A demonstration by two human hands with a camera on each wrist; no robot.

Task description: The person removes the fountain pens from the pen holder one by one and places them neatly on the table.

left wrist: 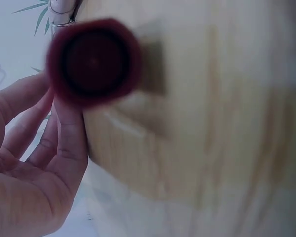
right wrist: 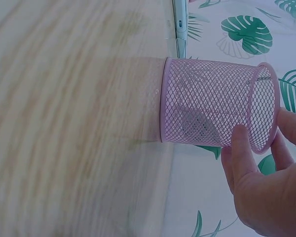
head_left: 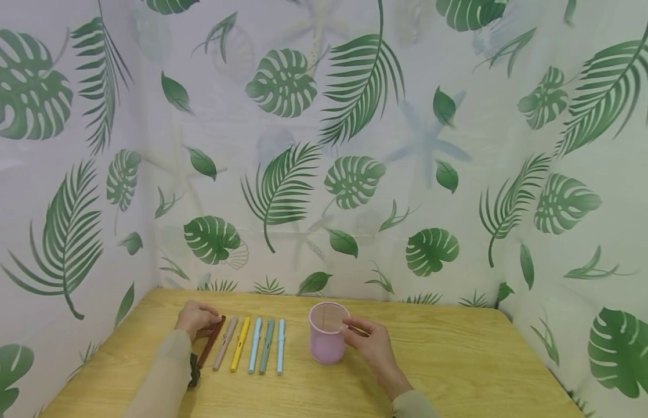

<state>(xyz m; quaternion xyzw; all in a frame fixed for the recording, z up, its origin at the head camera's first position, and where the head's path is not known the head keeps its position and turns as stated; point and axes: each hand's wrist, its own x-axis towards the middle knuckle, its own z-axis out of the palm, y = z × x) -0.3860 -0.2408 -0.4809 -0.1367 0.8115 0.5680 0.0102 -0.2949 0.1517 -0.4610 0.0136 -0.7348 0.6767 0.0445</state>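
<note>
My left hand (head_left: 198,319) is at the left end of a row of pens and pinches the upper end of a dark red pen (head_left: 211,342). In the left wrist view the round near end of this dark red pen (left wrist: 93,61) faces the camera and covers part of the fingers (left wrist: 69,131). On the right, my right hand (head_left: 373,345) holds a pink mesh pen cup (head_left: 327,348) near its rim. The right wrist view shows the thumb on the mesh of the pen cup (right wrist: 207,103) and other fingers at the rim. The cup stands upright on the table.
Beside the red pen lie a mauve pen (head_left: 225,343), a yellow pen (head_left: 240,345), a grey-green pen (head_left: 267,347) and two light blue pens, one the right-hand light blue pen (head_left: 281,347). The wooden table (head_left: 459,360) meets leaf-patterned curtains (head_left: 355,261) behind and at both sides.
</note>
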